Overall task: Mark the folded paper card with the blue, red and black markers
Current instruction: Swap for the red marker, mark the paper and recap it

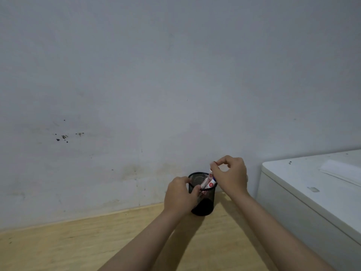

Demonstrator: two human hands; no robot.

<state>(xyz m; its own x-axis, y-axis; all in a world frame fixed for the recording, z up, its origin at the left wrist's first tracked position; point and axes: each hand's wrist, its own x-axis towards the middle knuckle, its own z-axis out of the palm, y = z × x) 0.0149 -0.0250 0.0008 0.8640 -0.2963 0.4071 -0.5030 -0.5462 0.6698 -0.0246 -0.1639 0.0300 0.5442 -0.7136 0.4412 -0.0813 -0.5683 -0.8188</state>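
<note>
A black mesh pen cup [204,206] stands on the wooden desk against the wall. My left hand [180,194] grips the cup's left rim and side. My right hand [230,176] pinches the top end of a white marker with a red label [211,182] that leans inside the cup, partly above the rim. At least one more marker [203,184] rests in the cup beside it; its colour is unclear. The folded paper card is not in view.
The light wooden desk [78,245] runs along a stained grey wall [136,94]. A white boxy appliance [312,192] stands close to the right of the cup, with a sheet of white paper [341,172] lying on its top.
</note>
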